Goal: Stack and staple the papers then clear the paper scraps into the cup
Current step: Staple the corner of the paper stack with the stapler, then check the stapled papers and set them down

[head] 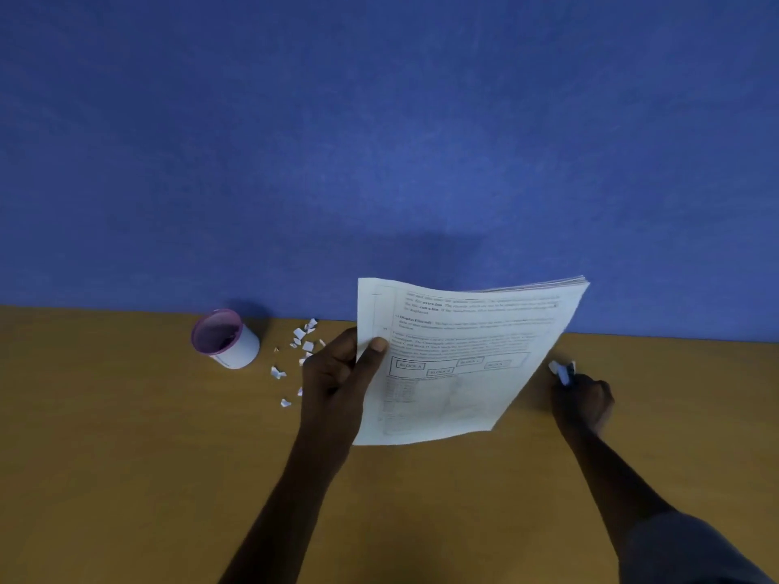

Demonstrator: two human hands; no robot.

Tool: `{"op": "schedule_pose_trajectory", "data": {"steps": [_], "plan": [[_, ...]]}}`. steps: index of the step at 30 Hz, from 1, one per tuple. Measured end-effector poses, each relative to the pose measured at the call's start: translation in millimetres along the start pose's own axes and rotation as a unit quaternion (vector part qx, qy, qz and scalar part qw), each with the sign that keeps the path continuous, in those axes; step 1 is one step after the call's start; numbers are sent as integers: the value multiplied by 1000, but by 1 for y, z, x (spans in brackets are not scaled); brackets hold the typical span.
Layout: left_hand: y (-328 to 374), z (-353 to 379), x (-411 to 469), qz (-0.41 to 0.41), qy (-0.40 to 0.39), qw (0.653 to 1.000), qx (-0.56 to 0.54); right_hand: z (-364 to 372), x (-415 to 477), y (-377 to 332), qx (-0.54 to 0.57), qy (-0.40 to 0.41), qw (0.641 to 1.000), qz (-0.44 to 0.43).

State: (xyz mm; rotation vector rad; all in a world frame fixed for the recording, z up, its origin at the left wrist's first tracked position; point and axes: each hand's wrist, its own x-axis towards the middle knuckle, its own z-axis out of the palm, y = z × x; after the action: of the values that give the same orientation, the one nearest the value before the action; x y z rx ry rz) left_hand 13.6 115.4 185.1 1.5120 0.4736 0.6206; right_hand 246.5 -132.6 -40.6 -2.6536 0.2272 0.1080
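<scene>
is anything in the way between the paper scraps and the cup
Nothing visible: the paper scraps lie right of the cup with only bare table between. The left hand, holding the papers, is beyond the scraps.

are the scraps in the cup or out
Out. The scraps lie scattered on the table beside the cup. The cup's dark inside shows none clearly.

One cup (pixel 243 349); one stack of papers (pixel 455 360); roughly a dozen paper scraps (pixel 307 346); one small pale object (pixel 562 371), kind unclear.
</scene>
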Motion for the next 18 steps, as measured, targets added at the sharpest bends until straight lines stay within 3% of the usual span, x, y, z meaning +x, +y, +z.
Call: {"op": "schedule_pose_trajectory", "data": {"steps": [3,6,7,9,12,15,18], "plan": [[6,1,-1,-9,-10,1000,-15,-19,-17,-18,36,-8,999,34],[15,1,-1,3,-15,1000,-21,-57,-40,-50,155,33,983,-90],[19,1,-2,9,-17,1000,-23,-73,-48,-61,253,16,959,-128],[23,0,-2,10,-18,999,-28,-109,-68,-87,451,-98,875,-148],[30,-1,-4,4,-12,999,-44,-160,-92,-111,570,-250,764,-171],[39,0,-7,11,-5,998,-65,-187,-107,-115,580,-287,724,-240],[50,1,-11,17,-1,997,-70,-203,-123,-115,569,-256,724,-294]]}}
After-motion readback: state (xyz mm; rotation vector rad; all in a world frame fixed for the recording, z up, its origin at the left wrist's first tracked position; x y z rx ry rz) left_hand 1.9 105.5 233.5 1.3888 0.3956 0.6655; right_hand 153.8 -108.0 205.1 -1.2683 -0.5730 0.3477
